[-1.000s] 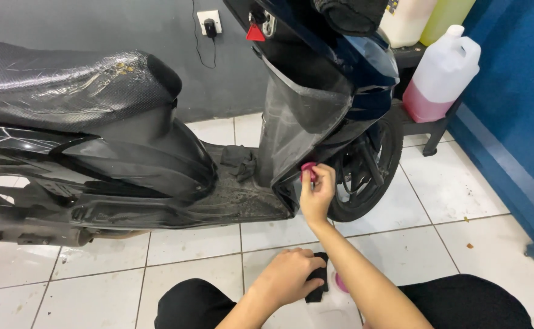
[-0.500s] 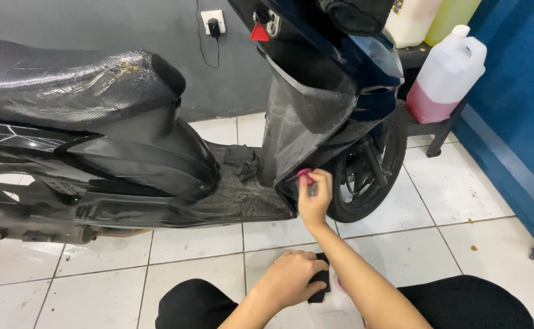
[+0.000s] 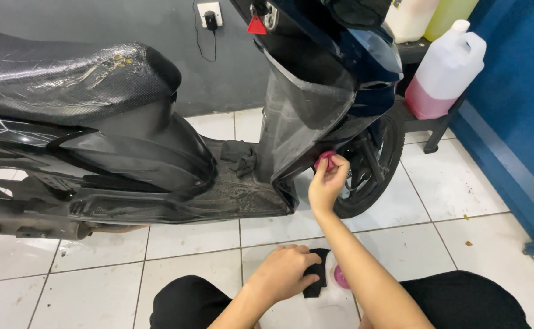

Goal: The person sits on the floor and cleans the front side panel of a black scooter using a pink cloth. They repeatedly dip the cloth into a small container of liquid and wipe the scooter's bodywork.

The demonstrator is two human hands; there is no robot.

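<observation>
Pink pad (image 3: 326, 161) pinched in the right hand (image 3: 326, 186) presses the scooter's front panel (image 3: 303, 122); the left hand (image 3: 285, 272) clutches a black cloth (image 3: 317, 281) over a white bottle (image 3: 334, 298). Panels gleam wet, work seemingly midway.

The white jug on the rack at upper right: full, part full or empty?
Part full. The white jug stands upright, capped, with pink liquid filling only its lower part; the wall above that level shows plain white.

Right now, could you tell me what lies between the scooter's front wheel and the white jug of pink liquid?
In the head view, only bare white floor tile separates the black front wheel from the white jug of pink liquid, which stands on a dark rack.
</observation>
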